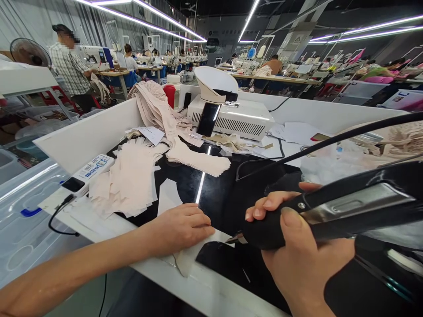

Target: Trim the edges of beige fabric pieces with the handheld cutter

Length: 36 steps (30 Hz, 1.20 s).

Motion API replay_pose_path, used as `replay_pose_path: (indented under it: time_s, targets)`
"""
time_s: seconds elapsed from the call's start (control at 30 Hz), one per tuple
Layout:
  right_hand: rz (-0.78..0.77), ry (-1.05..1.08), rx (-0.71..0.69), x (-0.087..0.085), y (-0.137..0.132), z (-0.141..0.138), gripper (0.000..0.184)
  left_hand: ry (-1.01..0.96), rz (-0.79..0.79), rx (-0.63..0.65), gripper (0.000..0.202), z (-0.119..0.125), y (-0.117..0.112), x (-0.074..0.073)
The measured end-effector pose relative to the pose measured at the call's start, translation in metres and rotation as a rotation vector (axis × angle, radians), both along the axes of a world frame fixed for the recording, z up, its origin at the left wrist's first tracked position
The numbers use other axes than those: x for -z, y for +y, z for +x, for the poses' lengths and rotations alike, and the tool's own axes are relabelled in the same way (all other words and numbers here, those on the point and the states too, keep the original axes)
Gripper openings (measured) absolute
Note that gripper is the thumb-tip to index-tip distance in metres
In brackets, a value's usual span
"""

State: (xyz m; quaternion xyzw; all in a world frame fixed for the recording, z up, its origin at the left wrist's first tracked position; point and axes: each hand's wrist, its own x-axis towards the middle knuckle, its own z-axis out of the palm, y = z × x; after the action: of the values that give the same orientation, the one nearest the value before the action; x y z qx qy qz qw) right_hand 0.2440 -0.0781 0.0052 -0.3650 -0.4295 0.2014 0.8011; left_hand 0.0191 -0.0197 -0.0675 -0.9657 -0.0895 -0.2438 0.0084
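The left hand (180,229) lies flat, palm down, at the near edge of the glossy black work surface (218,189). Its fingers are straight and held close together, pressing on a pale piece (190,263) of thin material that sticks out from under the fingertips towards the right and hangs a little over the white table edge (211,286). The right hand (297,259) is closed around the padded grip of a black hand tool (346,211), with the thumb on top beside a bright metal plate and the fingers curled around the far side. The tool's small metal tip (235,239) points left and meets the right end of the pale piece, just beside the left fingertips, so the piece lies between the two hands and touches both the left palm and the tip. A black cable (330,141) arcs away from the tool towards the far right. To the left of the hands, a loose heap of pale cut pieces (132,180) is spread over the surface, with a small white device (90,171) with a blue label beside it at the left edge. Farther off stands a white machine box (238,119) with a white dish-shaped part (214,81) above it, and long beige strips (155,105) are draped over the back wall of the bench. At the far left, a person in a checked shirt (71,66) stands at another table.
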Motion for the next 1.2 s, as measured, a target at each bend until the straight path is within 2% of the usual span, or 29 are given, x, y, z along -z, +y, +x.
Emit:
replay_pose_path:
  time_s: [0.13,0.23,0.33,0.43,0.5,0.67,0.8,0.93,1.03,1.13,1.2]
  targets:
    - [-0.021,0.009,0.031,0.000,-0.007,-0.002,0.045,0.039,-0.033,-0.124,0.044,-0.003,-0.021,-0.002]
    - [-0.058,0.020,0.067,0.001,-0.015,-0.004,0.048,0.101,-0.157,-0.214,0.054,-0.004,-0.034,-0.002]
    - [-0.100,0.012,0.082,0.003,-0.022,-0.007,0.049,0.155,-0.297,-0.236,0.053,-0.006,-0.034,-0.004]
    - [-0.090,-0.018,0.077,0.005,-0.026,-0.009,0.049,0.165,-0.336,-0.217,0.046,-0.008,-0.029,-0.008]
    - [-0.075,-0.028,0.086,0.004,-0.029,-0.009,0.049,0.171,-0.331,-0.202,0.042,-0.009,-0.026,-0.011]
    - [-0.147,-0.020,0.038,-0.003,-0.038,-0.008,0.050,0.196,-0.317,-0.193,0.033,-0.013,-0.022,-0.015]
    - [-0.115,-0.015,0.047,-0.005,-0.039,-0.012,0.048,0.215,-0.271,-0.193,0.026,-0.014,-0.022,-0.015]
    - [-0.131,-0.018,0.029,-0.002,-0.042,-0.017,0.048,0.264,-0.112,-0.196,0.023,-0.007,-0.030,-0.013]
    - [-0.166,0.000,0.010,0.000,-0.047,-0.017,0.049,0.272,0.025,-0.225,0.008,-0.002,-0.039,-0.012]
    - [-0.186,0.015,0.021,0.002,-0.051,-0.018,0.051,0.264,0.087,-0.233,0.052,-0.001,-0.048,-0.011]
    - [-0.194,0.016,0.020,0.006,-0.052,-0.019,0.051,0.265,0.103,-0.229,0.069,-0.002,-0.053,-0.010]
